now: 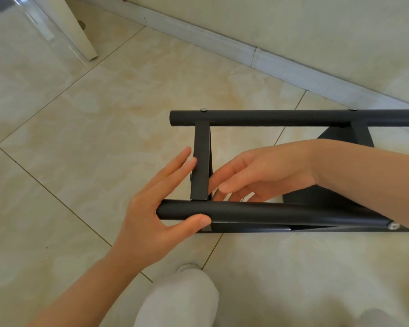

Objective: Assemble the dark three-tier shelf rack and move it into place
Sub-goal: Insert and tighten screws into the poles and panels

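Partly off-frame, dark rack (269,118); right hand (269,171) fingertips behind near tube (269,213).

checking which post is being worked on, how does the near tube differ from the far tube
The near tube is gripped at its end by the left hand; the far tube is untouched. The far tube shows two screw heads on top; the near tube shows one fastener on its side. Both are dark round tubes, joined by the same shelf edge.
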The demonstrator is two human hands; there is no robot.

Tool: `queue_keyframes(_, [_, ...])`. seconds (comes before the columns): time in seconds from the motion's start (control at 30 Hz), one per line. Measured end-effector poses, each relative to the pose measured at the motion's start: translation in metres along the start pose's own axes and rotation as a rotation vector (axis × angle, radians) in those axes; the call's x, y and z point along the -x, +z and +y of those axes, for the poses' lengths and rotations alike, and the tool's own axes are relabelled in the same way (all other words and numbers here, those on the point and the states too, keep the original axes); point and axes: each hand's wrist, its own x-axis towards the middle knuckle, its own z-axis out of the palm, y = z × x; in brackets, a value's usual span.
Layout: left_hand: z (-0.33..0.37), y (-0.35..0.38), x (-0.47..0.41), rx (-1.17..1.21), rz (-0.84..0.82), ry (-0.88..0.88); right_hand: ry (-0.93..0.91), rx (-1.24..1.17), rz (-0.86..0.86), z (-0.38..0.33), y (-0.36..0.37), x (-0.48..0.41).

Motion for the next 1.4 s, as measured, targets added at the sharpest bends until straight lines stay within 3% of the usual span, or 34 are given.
queue_keyframes(0.17, [0.006, 0.031, 0.02, 0.554, 0.151, -0.344, -0.028, 0.135, 0.034, -0.003, 0.015, 0.023])
queue_keyframes(0.37, [0.008, 0.051, 0.033, 0.539, 0.076, -0.582, 0.015, 0.562, 0.309, -0.002, 0.044, 0.041])
queue_keyframes(0.47, [0.011, 0.054, 0.027, 0.544, 0.088, -0.571, 0.027, 0.729, 0.422, 0.003, 0.052, 0.051])
queue_keyframes(0.6, [0.019, 0.051, 0.019, 0.523, 0.055, -0.513, 0.032, 0.781, 0.502, 0.008, 0.056, 0.055])
queue_keyframes(1.1, [0.032, 0.047, -0.014, 0.443, 0.129, -0.489, 0.057, 0.875, 0.618, -0.014, 0.061, 0.07])
queue_keyframes(1.4, [0.096, 0.028, -0.089, 0.374, 0.125, -0.266, 0.005, 0.938, 0.858, -0.062, 0.053, 0.128])
